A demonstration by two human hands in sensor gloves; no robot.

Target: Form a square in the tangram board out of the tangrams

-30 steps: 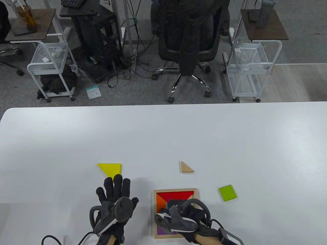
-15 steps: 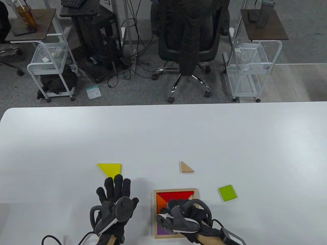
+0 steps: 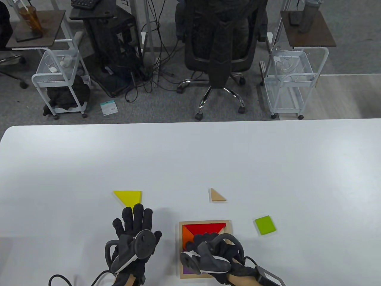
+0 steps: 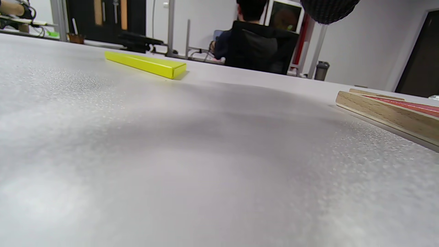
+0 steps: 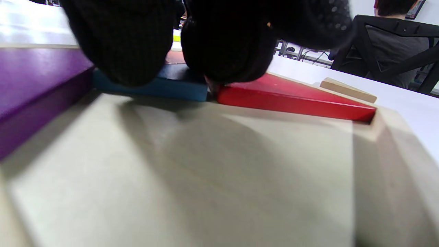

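The wooden tangram board (image 3: 205,221) lies near the front edge and holds a red triangle (image 3: 205,228), an orange piece (image 3: 188,236) and a purple piece (image 3: 186,270). My right hand (image 3: 205,239) hovers low over the board with its fingers curled down. In the right wrist view two fingertips (image 5: 120,51) pinch a blue piece (image 5: 171,90) at its ends, between the purple piece (image 5: 31,79) and the red triangle (image 5: 291,97). My left hand (image 3: 135,222) lies flat on the table, fingers spread, just short of the yellow triangle (image 3: 128,196). The board's bare floor (image 5: 205,171) fills the foreground.
A tan triangle (image 3: 217,196) lies behind the board and a green square (image 3: 265,225) to its right. An office chair (image 3: 217,53) and white wire carts (image 3: 294,77) stand beyond the table's far edge.
My right hand has edged slightly left and toward me over the board. The left hand and the loose pieces have not moved.
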